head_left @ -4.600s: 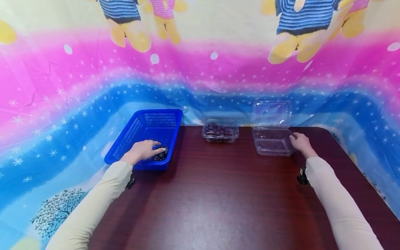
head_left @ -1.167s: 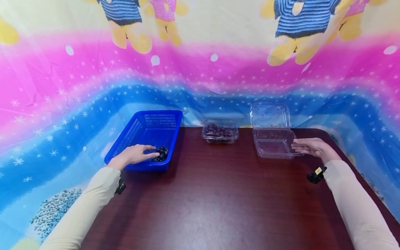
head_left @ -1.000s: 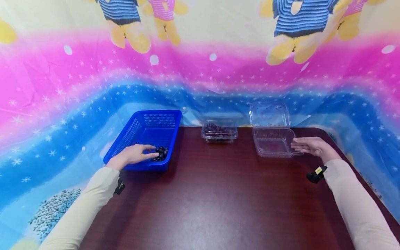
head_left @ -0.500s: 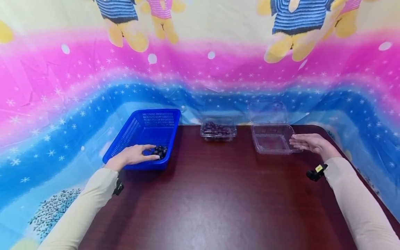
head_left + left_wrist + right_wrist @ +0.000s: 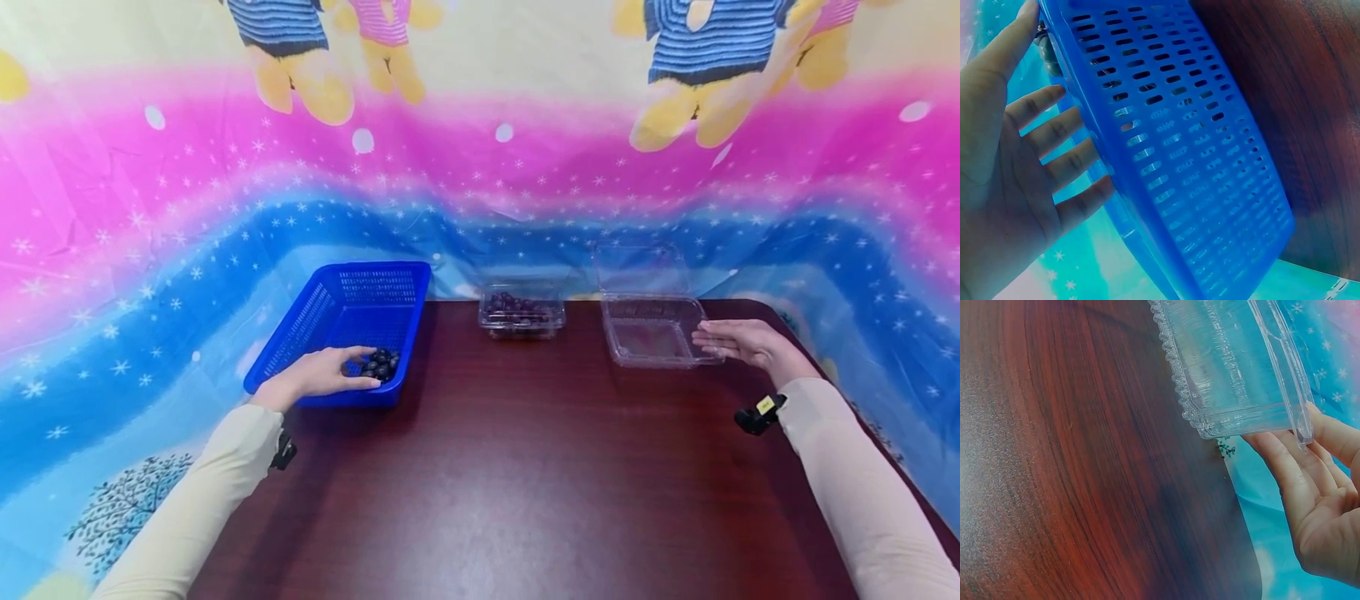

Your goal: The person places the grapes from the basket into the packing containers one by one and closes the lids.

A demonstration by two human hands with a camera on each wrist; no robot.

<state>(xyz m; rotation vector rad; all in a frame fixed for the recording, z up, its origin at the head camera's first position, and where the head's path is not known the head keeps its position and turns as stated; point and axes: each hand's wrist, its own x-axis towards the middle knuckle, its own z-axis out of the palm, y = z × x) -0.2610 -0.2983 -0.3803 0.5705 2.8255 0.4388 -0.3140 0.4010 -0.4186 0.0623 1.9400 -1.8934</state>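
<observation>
A blue plastic basket point(image 5: 300, 321) stands at the table's left, with black grapes point(image 5: 385, 364) lying in its near right corner. My left hand point(image 5: 321, 373) reaches over the basket's near left rim, its thumb and fingers spread to the left of the grapes. The left wrist view has those fingers loosely extended past the slotted wall point(image 5: 1191, 169). On the right, my right hand point(image 5: 747, 344) touches the side of a clear hinged container point(image 5: 648, 358) whose lid stands raised. In the right wrist view straight fingers lie against the container's end point(image 5: 1241, 419), near its rim.
Between basket and hinged container, a closed clear box point(image 5: 522, 312) of dark red grapes stands near the back edge of the brown table point(image 5: 510, 450). A patterned cloth point(image 5: 450, 167) hangs close behind and along both sides.
My left hand has drawn back to the left, uncovering the grapes. My right hand, earlier with curled fingers at the container's edge, now has straight fingers there. Over the last second both hands barely move.
</observation>
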